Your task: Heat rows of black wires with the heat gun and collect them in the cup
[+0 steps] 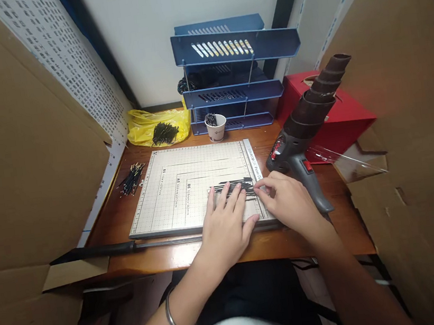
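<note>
Black thin strips [246,181] lie side by side, lengthwise left to right, on the lower right of a gridded paper cutter board [165,190]. My left hand [226,220] rests flat over them with its fingers spread, covering part of the strips. At their right ends, by the board's ruler edge, my right hand [281,196] has thumb and index finger pinched together; what is between the fingertips is too small to make out. The cutter's long black-handled arm [104,250] lies along the board's front edge.
A grey heat gun [298,141] stands at the right, before a red box [339,119]. Behind the board are a paper cup [217,130], a blue tray rack [232,95] and a yellow bag [141,130] with black pieces. More strips [131,180] lie left. Cardboard walls flank both sides.
</note>
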Demonstrator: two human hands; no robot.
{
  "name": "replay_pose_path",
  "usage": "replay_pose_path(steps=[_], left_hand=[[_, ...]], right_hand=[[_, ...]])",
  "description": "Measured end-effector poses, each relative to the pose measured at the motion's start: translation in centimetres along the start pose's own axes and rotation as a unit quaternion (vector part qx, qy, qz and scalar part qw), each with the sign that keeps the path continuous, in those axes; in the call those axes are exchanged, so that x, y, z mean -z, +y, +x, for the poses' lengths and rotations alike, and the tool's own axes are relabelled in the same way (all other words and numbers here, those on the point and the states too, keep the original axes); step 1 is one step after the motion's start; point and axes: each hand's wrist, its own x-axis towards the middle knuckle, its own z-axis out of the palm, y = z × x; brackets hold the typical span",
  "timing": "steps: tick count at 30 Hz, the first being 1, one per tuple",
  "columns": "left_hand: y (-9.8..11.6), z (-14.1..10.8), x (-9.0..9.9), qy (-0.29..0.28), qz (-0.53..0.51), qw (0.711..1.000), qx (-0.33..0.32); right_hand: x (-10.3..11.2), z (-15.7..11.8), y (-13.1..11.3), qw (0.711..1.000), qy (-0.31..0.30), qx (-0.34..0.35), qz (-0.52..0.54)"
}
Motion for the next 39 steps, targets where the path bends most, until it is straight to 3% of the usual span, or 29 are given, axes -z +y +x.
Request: replay_pose_path(steps=[12, 23, 39], left_hand=[[-0.3, 0.0, 0.2, -0.003, -0.001, 1.000, 0.003], [-0.1, 0.1, 0.1, -0.004, -0.003, 1.000, -0.003], [-0.3, 0.2, 0.1, -0.006, 0.014, 1.000, -0.008]], right_hand=[[0.0, 0.1, 0.0, 1.000, -0.014, 0.013, -0.015], [0.6, -0.6, 0.2, 1.000, 0.010, 0.008, 0.010], [0.5, 0.3, -0.2, 0.999, -0.043, 0.006, -0.030]])
